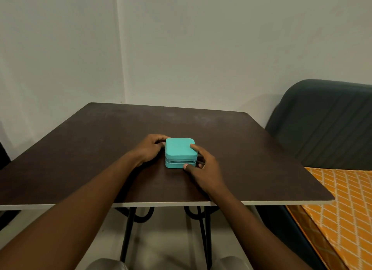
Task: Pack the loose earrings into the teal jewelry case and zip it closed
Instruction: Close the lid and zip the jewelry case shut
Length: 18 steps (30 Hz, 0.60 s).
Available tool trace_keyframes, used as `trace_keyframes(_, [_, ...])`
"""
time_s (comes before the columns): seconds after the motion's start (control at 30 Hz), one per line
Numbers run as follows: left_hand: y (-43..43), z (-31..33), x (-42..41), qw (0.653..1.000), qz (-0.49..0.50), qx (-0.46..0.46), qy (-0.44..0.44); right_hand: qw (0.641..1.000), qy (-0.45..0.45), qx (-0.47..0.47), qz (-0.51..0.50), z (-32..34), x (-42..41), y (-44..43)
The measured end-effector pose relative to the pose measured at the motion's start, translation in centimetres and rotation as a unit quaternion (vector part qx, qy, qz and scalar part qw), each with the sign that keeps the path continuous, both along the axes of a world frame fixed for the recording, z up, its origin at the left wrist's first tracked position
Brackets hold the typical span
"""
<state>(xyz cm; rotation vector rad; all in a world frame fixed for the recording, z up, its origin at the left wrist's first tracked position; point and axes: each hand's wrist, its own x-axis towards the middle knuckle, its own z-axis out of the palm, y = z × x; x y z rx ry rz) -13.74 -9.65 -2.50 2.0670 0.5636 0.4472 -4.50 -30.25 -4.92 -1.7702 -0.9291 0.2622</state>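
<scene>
Closed case [180, 151]: left hand [150, 149] grips its side, right hand [203, 167] pinches front corner. No earrings visible. Weak hold, so case may slide during unzipping.

Dark brown square table [96, 149] with a pale edge stands on black metal legs [127, 233] | plain pale wall [181, 48] behind | dark padded chair [322, 124] at right | orange lattice-patterned cloth [346, 209] beneath it

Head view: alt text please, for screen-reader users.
A closed teal jewelry case sits on a dark brown table, the left hand holding its left side, the right hand gripping its right front corner. A dark chair stands at right.
</scene>
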Motion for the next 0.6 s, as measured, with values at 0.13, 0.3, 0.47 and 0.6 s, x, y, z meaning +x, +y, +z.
trace_keyframes(0.13, [0.9,-0.1,0.1,0.999,-0.034,0.016,0.012,0.999,-0.026,-0.032,0.006,0.1,-0.3,0.2])
trace_keyframes(0.3, [2.1,-0.3,0.3,0.998,-0.049,0.049,0.013,0.995,-0.076,-0.058,0.006,0.2,-0.5,0.4])
trace_keyframes(0.47, [3.1,0.3,0.4,0.991,-0.091,0.064,0.078,0.992,-0.097,-0.075,-0.004,0.2,-0.6,0.5])
trace_keyframes(0.6, [2.6,0.9,0.3,0.989,-0.119,0.052,0.077,0.99,-0.111,-0.082,-0.006,0.1,-0.6,0.5])
